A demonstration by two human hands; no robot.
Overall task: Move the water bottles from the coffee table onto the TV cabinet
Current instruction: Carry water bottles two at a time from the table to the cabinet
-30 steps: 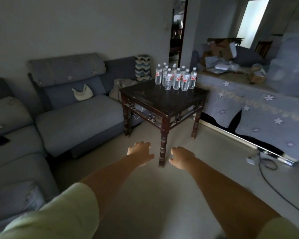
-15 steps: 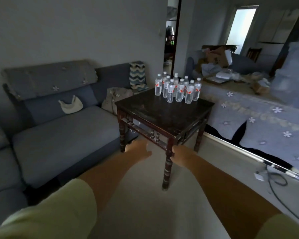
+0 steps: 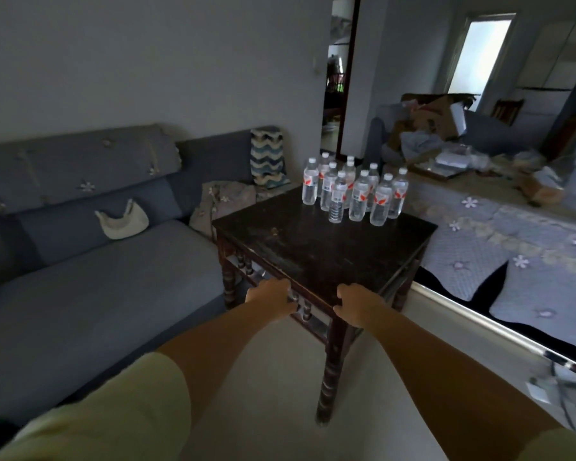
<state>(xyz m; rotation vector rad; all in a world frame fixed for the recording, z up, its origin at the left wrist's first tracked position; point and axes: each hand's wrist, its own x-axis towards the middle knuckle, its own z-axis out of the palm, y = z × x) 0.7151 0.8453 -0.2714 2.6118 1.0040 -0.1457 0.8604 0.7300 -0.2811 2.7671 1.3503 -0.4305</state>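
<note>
Head view: the bottles [image 3: 354, 191] are all standing in a tight cluster at the far corner of the table [image 3: 316, 247], about ten of them as far as the overlap lets me count, upright with white caps and red-marked labels. None is lying over and none is sitting anywhere else in sight, so by my judgement the task is only beginning: every bottle is waiting to be carried. I cannot say for certain which piece of furniture is the TV cabinet; the long low surface under the flowered cover [image 3: 512, 241] to the right may be it, but the cloth is hiding it.

The left hand [image 3: 273, 299] is reaching toward the near edge of the table, fingers curled loosely and half closed, and it is holding nothing; it seems to be touching or nearly touching the rail under the tabletop, though the dim light leaves that unsure. The right hand [image 3: 358, 304] is hanging at the near corner above the leg, also loosely curled and empty, thumb side up near the tabletop edge. Both are well apart from the bottles, with the bare dark tabletop lying between. A sofa [image 3: 97, 287] is standing just left of the table.
</note>
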